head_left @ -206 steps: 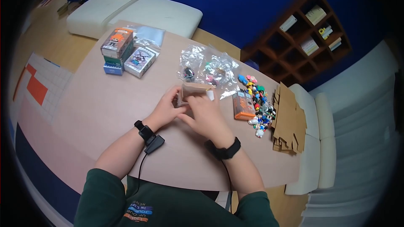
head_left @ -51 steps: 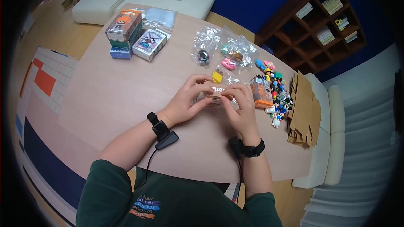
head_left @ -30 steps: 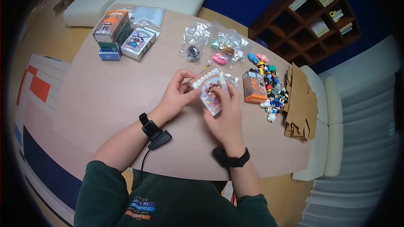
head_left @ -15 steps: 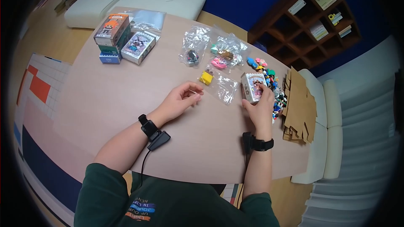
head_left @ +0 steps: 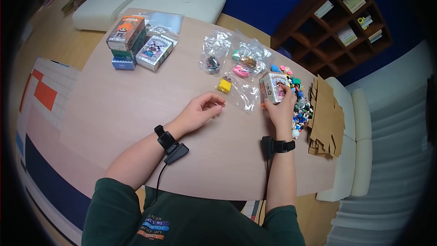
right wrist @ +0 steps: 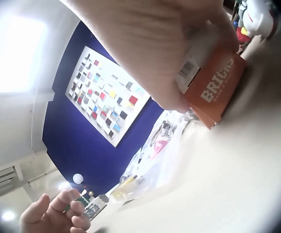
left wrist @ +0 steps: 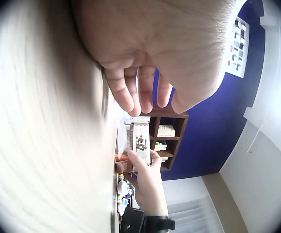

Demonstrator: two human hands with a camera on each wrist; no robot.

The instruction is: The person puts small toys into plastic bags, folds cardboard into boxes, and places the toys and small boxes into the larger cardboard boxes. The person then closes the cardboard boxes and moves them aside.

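My right hand (head_left: 281, 107) grips a small white toy box (head_left: 277, 84) with a printed figure on its front, at the right of the table. Just under it shows an orange box (right wrist: 218, 87) marked BRICKS in the right wrist view, and the white box sits right at its top. My left hand (head_left: 200, 111) lies near the table's middle with loosely curled fingers and nothing in them. Just beyond it are a yellow toy piece (head_left: 224, 85) and a flat clear plastic bag (head_left: 244, 94). Bagged toys, among them a pink one (head_left: 241, 70), lie farther back.
A pile of small figurines (head_left: 302, 111) spreads to the right of the boxes, with flattened cardboard (head_left: 327, 118) beyond. At back left stand stacked boxes (head_left: 126, 34), a silver-white box (head_left: 156, 52) and clear bags (head_left: 166, 22).
Earlier both hands handled the white box, first open, then with its top closed. The left hand has let go; the right has carried the box rightward to the orange box.
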